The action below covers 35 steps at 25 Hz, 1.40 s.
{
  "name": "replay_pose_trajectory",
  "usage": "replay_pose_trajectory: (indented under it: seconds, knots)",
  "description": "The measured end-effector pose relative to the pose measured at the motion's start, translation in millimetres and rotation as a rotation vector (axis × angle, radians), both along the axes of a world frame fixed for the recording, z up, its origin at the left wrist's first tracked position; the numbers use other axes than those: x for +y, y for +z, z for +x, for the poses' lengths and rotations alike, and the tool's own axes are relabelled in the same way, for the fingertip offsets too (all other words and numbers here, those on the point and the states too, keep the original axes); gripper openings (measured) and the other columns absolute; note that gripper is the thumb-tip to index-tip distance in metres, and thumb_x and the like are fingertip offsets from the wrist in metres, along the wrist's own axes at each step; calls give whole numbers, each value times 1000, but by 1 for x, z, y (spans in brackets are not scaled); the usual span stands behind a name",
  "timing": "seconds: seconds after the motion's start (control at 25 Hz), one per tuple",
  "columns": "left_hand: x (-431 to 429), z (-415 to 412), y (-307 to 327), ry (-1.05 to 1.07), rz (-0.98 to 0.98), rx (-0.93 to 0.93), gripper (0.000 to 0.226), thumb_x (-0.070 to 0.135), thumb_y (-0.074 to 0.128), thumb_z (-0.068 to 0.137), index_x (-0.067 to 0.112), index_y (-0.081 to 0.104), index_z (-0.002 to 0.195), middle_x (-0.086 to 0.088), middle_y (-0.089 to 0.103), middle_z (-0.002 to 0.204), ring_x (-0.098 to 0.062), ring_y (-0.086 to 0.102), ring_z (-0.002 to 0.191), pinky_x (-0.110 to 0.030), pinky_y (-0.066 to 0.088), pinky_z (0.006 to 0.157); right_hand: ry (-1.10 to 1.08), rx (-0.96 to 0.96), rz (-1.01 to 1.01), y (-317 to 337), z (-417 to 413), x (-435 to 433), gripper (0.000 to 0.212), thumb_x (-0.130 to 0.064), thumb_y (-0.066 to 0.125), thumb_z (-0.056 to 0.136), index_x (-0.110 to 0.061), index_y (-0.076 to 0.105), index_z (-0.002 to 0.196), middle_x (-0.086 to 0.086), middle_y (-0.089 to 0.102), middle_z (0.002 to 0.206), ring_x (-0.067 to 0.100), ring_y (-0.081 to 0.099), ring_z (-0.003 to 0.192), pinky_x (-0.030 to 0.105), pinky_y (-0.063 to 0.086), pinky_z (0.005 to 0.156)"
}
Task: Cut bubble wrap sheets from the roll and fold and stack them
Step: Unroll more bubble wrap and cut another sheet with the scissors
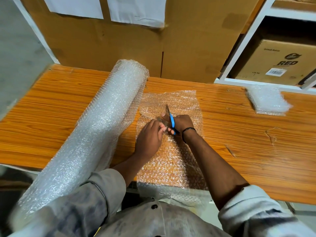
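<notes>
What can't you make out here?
Head view:
- Handles of the scissors: hidden in the right hand.
- Cut in the sheet: under the left hand.
- Near end of the roll: blurred at lower left.
- Sheets in the stack: too small to count.
- Print on the papers: too small, cut off by top edge.

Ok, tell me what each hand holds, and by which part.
Right hand grips the scissors by blue handles; left hand seems to pinch the bubble wrap sheet beside the blades.

Head view, steeply down, close over table [239, 134].
</notes>
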<state>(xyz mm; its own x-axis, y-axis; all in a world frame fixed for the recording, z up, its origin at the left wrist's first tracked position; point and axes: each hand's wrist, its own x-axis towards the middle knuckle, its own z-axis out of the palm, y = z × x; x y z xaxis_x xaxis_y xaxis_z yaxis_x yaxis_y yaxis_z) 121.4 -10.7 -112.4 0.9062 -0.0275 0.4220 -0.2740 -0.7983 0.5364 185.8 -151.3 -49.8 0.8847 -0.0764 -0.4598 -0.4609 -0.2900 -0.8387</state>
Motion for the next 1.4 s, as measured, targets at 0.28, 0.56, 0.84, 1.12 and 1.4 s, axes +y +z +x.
replay_pose_trajectory:
  seconds: [0.28, 0.56, 0.84, 1.12, 1.4]
  knots:
    - [-1, 0, 4, -14, 1, -11, 15, 27, 51, 101, 14, 59, 103, 0, 61, 98, -15, 54, 85, -27, 36, 65, 34, 4, 7, -1, 15, -2, 55, -52, 87, 74, 2, 75, 76, 16, 70, 60, 23, 58, 41, 29, 53, 50]
    - [3, 15, -5, -14, 22, 10, 7, 23, 59, 100, 16, 58, 101, 2, 59, 98, -17, 53, 91, -31, 44, 71, -21, -18, 49, -9, 33, -6, 45, -41, 88, 77, -3, 68, 61, 17, 65, 56, 20, 51, 35, 26, 43, 45]
    - [6, 74, 19, 42, -18, 34, 12, 20, 58, 100, 17, 58, 111, 0, 66, 100, -18, 61, 85, -35, 52, 66, -106, -8, 28, -12, 65, -4, 40, -38, 88, 74, -2, 72, 66, 20, 69, 62, 26, 59, 45, 31, 49, 47]
    - [4, 140, 32, 41, 142, 110, 37, 12, 63, 93, 22, 62, 128, -2, 62, 125, -25, 57, 111, -44, 49, 91, -112, 7, 115, -6, 59, -4, 56, -59, 91, 56, -8, 66, 57, 19, 67, 58, 24, 54, 40, 26, 44, 45]
    - [-4, 177, 12, 81, 1, 224, 33, 13, 71, 87, 31, 70, 114, 2, 63, 118, -24, 54, 110, -40, 46, 90, -127, -2, 70, -9, 65, -6, 52, -42, 86, 77, 8, 72, 78, 16, 67, 56, 22, 57, 39, 25, 45, 43]
